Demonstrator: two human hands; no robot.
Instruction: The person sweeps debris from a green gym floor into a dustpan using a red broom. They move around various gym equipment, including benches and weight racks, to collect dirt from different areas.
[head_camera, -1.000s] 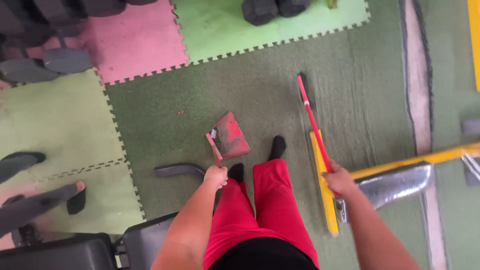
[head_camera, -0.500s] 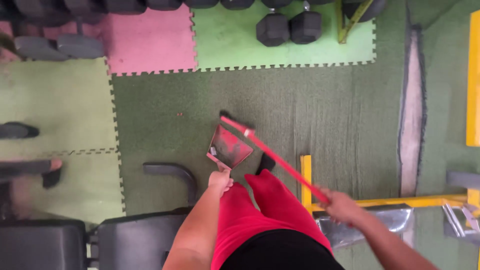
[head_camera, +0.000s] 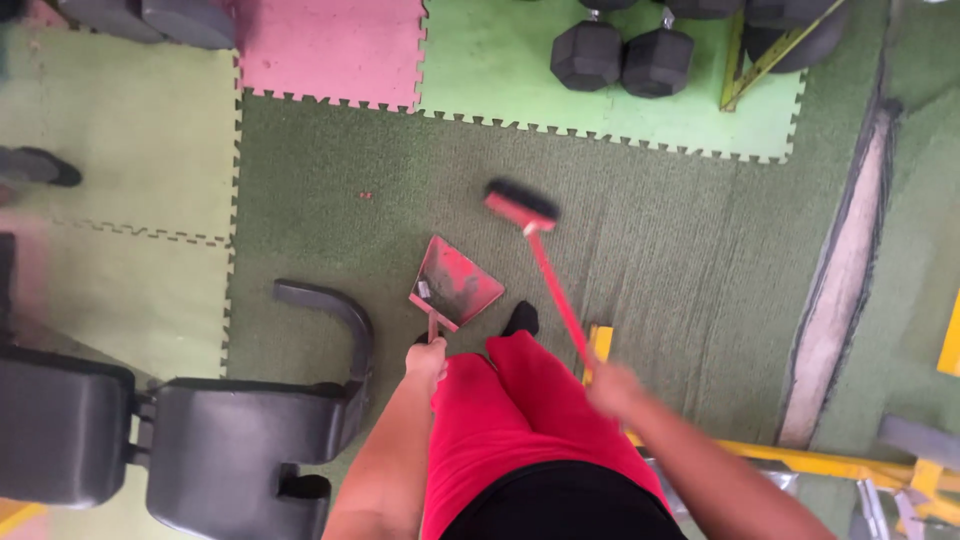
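The person's left hand (head_camera: 427, 357) is keeping its grip clamped on the handle of a red dustpan (head_camera: 457, 283), which is resting on the dark green carpet (head_camera: 330, 160) just ahead of the feet. The right hand (head_camera: 612, 388), blurred, is holding its grip closed around a red broom (head_camera: 535, 240) with its head lying beyond the pan. Open carpet is stretching ahead to the foam mats' toothed edges (head_camera: 600, 132). A black padded bench (head_camera: 230, 440) is crowding the left, dumbbells (head_camera: 620, 58) and a yellow frame (head_camera: 840, 462) the far side and right.
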